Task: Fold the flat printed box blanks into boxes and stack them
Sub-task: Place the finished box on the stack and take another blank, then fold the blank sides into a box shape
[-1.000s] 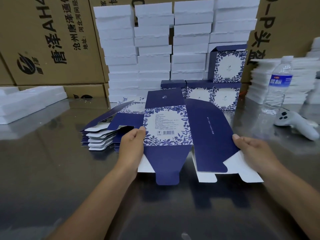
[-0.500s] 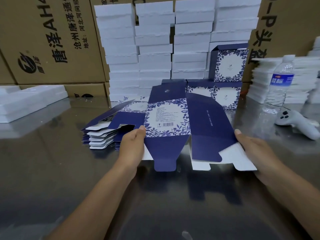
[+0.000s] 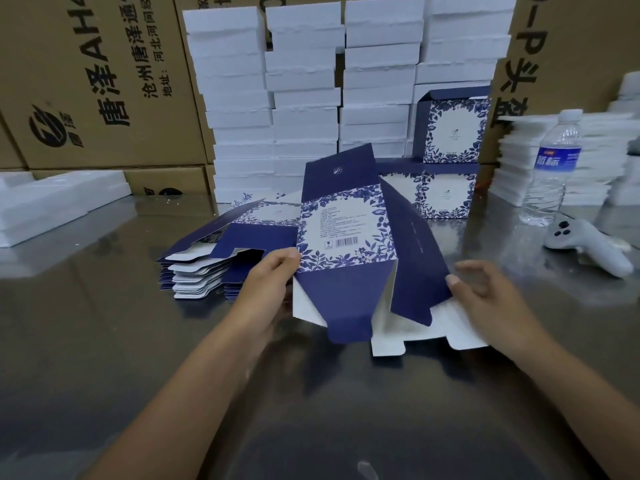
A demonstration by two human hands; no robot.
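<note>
I hold a blue and white floral box blank (image 3: 346, 233) above the steel table, half opened into a tube. My left hand (image 3: 266, 278) pinches its left edge beside the barcode panel. My right hand (image 3: 485, 299) grips the plain navy side panel at its lower right, thumb on the outside. Its bottom flaps hang down towards me, white inside showing. A pile of flat blanks (image 3: 211, 261) lies to the left, behind my left hand. Three folded boxes (image 3: 450, 133) stand stacked at the back right.
Tall stacks of white foam trays (image 3: 304, 98) line the back in front of brown cartons (image 3: 104, 81). More white foam (image 3: 52, 202) sits at far left and far right. A water bottle (image 3: 554, 168) and a grey controller (image 3: 585, 244) are at the right.
The blank has gone from nearly flat to partly opened: the navy right panel swung up and inward as my right hand moved left. The top flap rose. My left hand stayed put.
</note>
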